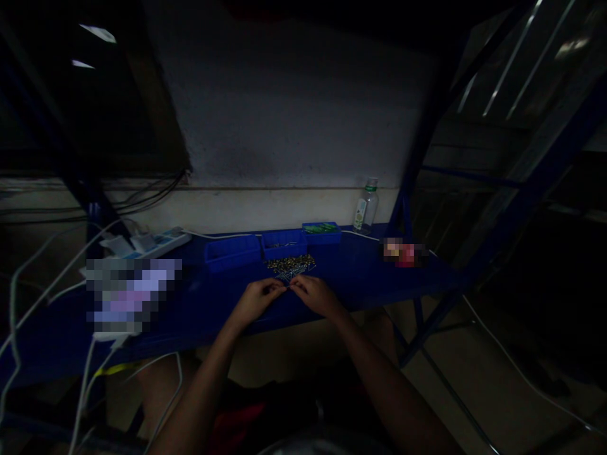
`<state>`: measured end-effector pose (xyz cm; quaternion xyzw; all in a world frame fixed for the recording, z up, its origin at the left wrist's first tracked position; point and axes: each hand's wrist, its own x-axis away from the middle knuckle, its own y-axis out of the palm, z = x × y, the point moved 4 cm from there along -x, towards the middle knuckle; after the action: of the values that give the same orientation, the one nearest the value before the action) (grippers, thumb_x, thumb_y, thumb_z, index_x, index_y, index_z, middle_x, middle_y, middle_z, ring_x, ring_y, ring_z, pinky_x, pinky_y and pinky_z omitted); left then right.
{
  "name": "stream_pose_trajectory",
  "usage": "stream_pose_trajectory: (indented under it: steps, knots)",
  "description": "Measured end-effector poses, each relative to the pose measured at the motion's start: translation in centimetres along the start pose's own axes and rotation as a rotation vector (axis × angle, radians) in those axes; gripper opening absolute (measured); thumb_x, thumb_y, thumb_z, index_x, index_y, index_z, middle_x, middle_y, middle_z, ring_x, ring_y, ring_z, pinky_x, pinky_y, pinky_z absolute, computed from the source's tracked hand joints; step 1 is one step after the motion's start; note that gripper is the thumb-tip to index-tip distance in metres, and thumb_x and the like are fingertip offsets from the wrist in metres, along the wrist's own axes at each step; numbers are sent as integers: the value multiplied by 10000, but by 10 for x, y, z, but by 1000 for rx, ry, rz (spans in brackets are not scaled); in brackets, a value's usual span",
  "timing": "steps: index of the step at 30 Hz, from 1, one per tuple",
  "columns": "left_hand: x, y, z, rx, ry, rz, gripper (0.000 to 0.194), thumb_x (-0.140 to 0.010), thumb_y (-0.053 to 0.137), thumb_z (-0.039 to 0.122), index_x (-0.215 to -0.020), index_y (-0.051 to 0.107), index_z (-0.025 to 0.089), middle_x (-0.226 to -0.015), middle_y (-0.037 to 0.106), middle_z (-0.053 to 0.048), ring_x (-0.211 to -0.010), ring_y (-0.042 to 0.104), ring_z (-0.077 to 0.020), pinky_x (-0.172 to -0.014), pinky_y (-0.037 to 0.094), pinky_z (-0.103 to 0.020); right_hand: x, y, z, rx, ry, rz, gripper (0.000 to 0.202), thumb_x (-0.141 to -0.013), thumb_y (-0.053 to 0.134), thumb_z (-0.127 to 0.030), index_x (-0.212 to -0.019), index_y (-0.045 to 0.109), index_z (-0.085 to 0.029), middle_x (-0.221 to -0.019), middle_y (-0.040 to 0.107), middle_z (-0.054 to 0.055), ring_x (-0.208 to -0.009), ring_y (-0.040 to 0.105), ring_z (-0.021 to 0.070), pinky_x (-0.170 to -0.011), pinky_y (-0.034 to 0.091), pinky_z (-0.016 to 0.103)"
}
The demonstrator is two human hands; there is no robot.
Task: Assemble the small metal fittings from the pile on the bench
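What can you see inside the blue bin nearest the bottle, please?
The bin holds green items, too dim to identify. Anything beneath them is covered and cannot be seen.

The surface (pixel 363 275) is blue and spans the middle of the frame, running to the left edge. Along its far side, at center, stand three blue trays: left (pixel 232 258), middle (pixel 286 252) and right (pixel 322 239). A clear bottle (pixel 366 215) stands upright right of them, near the wall. Just below the middle tray lie a pile of brass bits (pixel 289 262) and, touching it, silver pins (pixel 287 275). A white power strip (pixel 164 242) lies left of center. Pixelation hides items at left and right.
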<state>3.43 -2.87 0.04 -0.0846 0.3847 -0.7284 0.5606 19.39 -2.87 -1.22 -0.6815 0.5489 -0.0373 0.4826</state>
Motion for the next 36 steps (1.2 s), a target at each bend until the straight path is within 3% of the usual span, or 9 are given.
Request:
stream_pose_trajectory:
  steps: [13,36]
  knots:
    - [1,0,4,-11,17,-28,292,-798,469,365,-882,655,156,-829,672,-36,-759,602,-178,-676,452,-248,1,-1,-1,13,-10,17,135,-887,439,-260,-948,551,-215,-888,636,13,-829,586,126,-728,393,214]
    - [1,1,0,52,11,-24,315,-786,507,403,-903,659,153,-842,674,-44,-763,600,-176,-706,457,-262,1,1,3,-10,12,5,82,-830,525,-249,-885,568,-205,-806,621,-4,-716,562,107,-653,390,201]
